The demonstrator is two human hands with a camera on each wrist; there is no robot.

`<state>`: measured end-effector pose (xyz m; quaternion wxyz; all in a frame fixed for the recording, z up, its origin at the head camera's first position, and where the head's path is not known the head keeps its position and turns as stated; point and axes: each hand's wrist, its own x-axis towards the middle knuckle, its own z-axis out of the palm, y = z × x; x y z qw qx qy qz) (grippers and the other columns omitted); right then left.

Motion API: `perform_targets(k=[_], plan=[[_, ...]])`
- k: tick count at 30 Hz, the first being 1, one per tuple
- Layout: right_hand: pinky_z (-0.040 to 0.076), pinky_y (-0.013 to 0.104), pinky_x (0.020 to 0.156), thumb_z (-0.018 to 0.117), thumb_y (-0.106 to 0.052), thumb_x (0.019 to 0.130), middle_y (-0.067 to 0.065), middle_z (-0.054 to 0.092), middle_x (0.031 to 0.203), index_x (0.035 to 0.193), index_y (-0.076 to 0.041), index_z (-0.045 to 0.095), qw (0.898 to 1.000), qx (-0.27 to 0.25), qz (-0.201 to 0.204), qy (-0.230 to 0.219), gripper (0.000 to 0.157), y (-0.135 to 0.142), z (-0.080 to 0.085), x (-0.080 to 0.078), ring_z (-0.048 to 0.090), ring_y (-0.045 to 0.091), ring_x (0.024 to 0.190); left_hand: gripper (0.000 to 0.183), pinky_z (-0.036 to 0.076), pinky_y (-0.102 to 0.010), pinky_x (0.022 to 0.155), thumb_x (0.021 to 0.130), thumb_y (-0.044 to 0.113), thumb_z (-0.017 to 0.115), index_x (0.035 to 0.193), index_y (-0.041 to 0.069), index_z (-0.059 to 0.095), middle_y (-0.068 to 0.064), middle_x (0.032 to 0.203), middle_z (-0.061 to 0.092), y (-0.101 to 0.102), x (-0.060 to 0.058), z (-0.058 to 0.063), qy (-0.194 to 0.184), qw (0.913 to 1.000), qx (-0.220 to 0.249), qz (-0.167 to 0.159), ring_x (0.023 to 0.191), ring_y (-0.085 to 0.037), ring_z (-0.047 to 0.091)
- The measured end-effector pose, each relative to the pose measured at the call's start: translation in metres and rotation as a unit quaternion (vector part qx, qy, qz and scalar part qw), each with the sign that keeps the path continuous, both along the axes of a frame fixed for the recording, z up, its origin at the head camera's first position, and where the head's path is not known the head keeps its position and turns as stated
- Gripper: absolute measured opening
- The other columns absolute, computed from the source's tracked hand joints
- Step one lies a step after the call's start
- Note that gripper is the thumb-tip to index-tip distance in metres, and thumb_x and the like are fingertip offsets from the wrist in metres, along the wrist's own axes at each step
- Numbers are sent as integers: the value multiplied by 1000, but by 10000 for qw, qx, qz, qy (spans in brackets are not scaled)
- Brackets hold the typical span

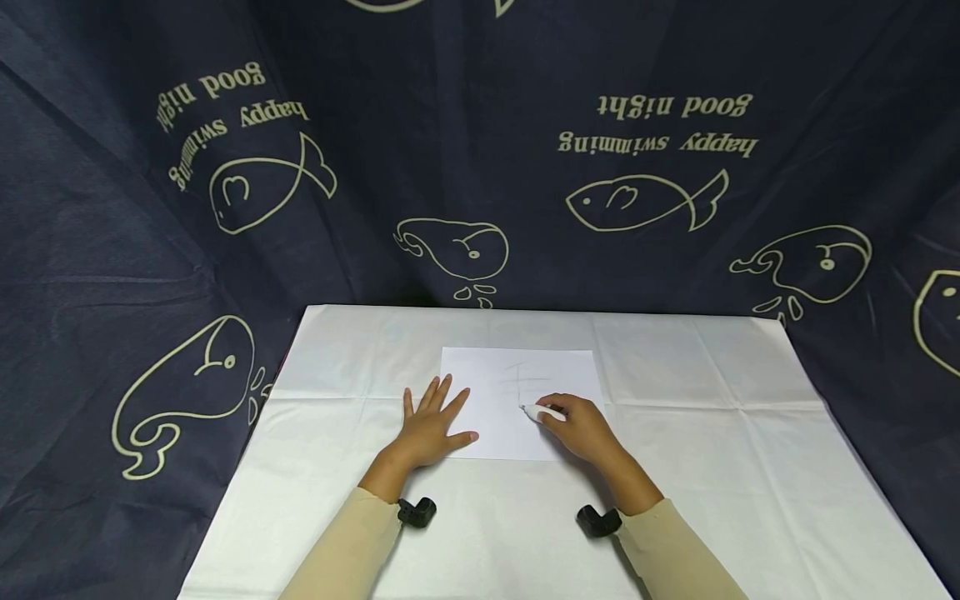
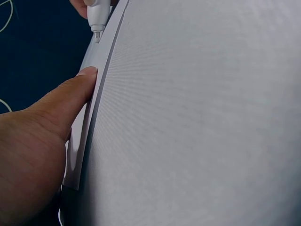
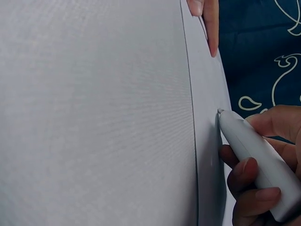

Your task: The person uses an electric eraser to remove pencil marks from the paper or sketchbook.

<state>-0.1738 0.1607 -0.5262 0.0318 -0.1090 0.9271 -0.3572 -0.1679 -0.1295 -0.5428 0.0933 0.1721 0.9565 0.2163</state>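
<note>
A white sheet of paper [image 1: 562, 364] lies on the cloth-covered table, with faint grey crossing lines [image 1: 520, 381] drawn near its middle. My left hand [image 1: 429, 432] rests flat on the paper's left side, fingers spread; its thumb [image 2: 77, 87] lies by the near edge. In my right hand [image 1: 587, 429] I grip a thick white pen-shaped tool [image 3: 256, 155], fingers curled round its tapered body. Its narrow metal tip [image 2: 97, 35] points down at the paper, right at the lower end of the upright line. The right palm is mostly hidden in the head view.
White cloth with fold creases covers the table [image 1: 690, 467] around the sheet. Behind and beside it hangs a dark blue curtain [image 1: 450, 125] printed with fish, whales and lettering. Black wrist devices sit at the left cuff [image 1: 417, 512] and right cuff [image 1: 598, 522].
</note>
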Motion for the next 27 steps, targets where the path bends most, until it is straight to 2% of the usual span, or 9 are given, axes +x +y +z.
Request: perform_targets(k=[6, 13, 27], plan=[[53, 55, 98, 72, -21, 93, 12, 74, 117, 113, -14, 76, 10000, 10, 92, 37, 21, -1, 0, 1, 68, 34, 112, 80, -10, -73, 118, 95, 60, 59, 161, 25, 29, -12, 172, 6, 0, 0, 1, -19, 10000, -30, -4, 160, -35, -1], [53, 53, 97, 71, -21, 94, 11, 74, 117, 113, -14, 75, 9999, 58, -65, 56, 20, 0, 0, -1, 68, 32, 112, 80, -11, -73, 118, 95, 59, 60, 161, 24, 29, -12, 172, 6, 0, 0, 0, -11, 10000, 22, 3, 160, -35, -1], [53, 52, 98, 73, -21, 93, 11, 74, 117, 114, -15, 75, 9999, 87, -51, 84, 22, -1, 0, -1, 68, 32, 113, 80, -11, -73, 118, 95, 59, 60, 161, 24, 29, -13, 172, 6, -1, 0, 2, -20, 10000, 34, -21, 160, -36, -1]])
